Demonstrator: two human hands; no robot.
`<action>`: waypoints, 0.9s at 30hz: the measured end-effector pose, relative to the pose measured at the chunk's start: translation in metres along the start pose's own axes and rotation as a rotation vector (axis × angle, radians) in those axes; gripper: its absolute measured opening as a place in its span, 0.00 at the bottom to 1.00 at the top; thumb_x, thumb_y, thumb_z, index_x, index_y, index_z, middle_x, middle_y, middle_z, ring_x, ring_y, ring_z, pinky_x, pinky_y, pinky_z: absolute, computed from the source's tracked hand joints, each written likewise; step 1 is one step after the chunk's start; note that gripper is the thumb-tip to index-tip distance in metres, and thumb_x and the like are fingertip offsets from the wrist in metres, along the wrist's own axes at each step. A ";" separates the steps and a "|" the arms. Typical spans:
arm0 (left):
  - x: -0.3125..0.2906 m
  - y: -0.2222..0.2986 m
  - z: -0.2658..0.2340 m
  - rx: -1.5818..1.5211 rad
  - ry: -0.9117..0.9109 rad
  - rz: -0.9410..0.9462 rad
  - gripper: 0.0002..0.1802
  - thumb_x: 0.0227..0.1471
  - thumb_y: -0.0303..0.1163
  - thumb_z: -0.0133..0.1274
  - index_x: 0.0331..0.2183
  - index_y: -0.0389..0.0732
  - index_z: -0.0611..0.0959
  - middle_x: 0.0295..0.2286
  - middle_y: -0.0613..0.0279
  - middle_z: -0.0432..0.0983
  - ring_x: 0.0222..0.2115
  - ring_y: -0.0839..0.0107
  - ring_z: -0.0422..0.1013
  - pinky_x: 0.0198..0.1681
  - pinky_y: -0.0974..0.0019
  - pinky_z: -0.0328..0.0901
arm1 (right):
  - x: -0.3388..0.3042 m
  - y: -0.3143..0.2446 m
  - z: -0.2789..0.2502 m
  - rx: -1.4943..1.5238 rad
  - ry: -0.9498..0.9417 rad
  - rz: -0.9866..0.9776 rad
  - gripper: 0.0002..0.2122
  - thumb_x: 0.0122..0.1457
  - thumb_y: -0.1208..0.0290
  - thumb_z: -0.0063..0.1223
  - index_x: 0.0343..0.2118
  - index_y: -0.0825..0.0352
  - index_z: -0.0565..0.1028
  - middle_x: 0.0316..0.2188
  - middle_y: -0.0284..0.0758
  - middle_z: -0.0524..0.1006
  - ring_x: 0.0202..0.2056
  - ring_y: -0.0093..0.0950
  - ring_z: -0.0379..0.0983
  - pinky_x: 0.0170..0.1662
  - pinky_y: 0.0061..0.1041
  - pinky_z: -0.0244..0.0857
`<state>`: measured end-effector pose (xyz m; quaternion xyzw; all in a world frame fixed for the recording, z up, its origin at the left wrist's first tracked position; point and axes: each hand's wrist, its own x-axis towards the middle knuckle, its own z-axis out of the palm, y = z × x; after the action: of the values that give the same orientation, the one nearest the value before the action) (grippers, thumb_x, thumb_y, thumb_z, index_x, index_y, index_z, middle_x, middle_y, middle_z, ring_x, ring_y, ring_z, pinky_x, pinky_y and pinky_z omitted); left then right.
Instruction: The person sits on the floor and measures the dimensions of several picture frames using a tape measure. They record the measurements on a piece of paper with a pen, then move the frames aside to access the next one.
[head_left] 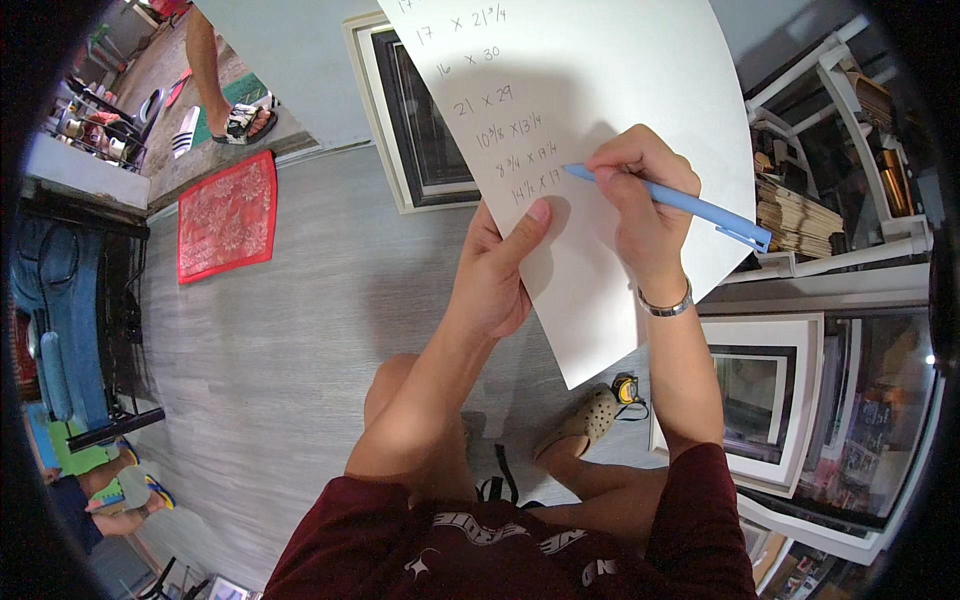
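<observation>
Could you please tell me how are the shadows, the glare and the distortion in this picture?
In the head view, a soft grey shadow falls on the white paper, above and left of the right hand; in the head view, a small bright glint shows near the right rim; also in the head view, a curved black border cuts the corners.

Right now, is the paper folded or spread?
Spread: the paper shows one broad white face with no visible fold; its top runs out of view.
</observation>
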<state>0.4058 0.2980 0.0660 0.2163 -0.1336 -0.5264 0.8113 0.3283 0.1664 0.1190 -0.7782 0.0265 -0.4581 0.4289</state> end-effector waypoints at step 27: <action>0.005 -0.006 -0.003 0.037 0.028 -0.014 0.18 0.60 0.32 0.52 0.50 0.38 0.72 0.44 0.57 0.75 0.41 0.70 0.75 0.41 0.65 0.74 | -0.010 0.014 -0.015 0.307 0.139 0.101 0.05 0.49 0.85 0.43 0.24 0.73 0.73 0.17 0.28 0.68 0.17 0.14 0.57 0.21 0.15 0.49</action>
<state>0.4042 0.2917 0.0608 0.2394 -0.1303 -0.5265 0.8053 0.3163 0.1527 0.1054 -0.6677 0.0250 -0.4873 0.5622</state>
